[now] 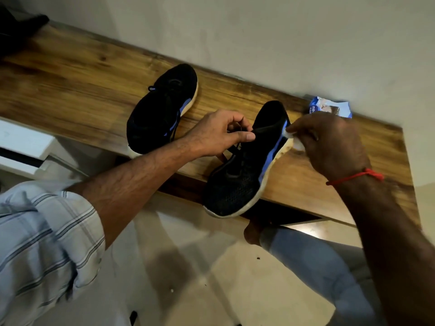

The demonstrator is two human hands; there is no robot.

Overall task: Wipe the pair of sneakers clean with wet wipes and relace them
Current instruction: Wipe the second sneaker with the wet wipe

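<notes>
Both hands are working: the left hand (pixel 219 135) is pinching the light, floppy sneaker's (pixel 244 165) stiff collar, the right hand (pixel 329 142) gripping a soft wet wipe (pixel 297 141) beside it.

A black mesh sneaker (pixel 242 170) with a blue stripe and a soiled white sole lies by the left fingers (pixel 237 128), which pinch its tongue. A white wipe (pixel 295 140) sits under the right fingers (pixel 303 130), against its heel side. The other sneaker (pixel 160 109) lies apart, beyond the left fingers. The blue-white wipes pack (pixel 329 108) lies just past the right fingers.
</notes>
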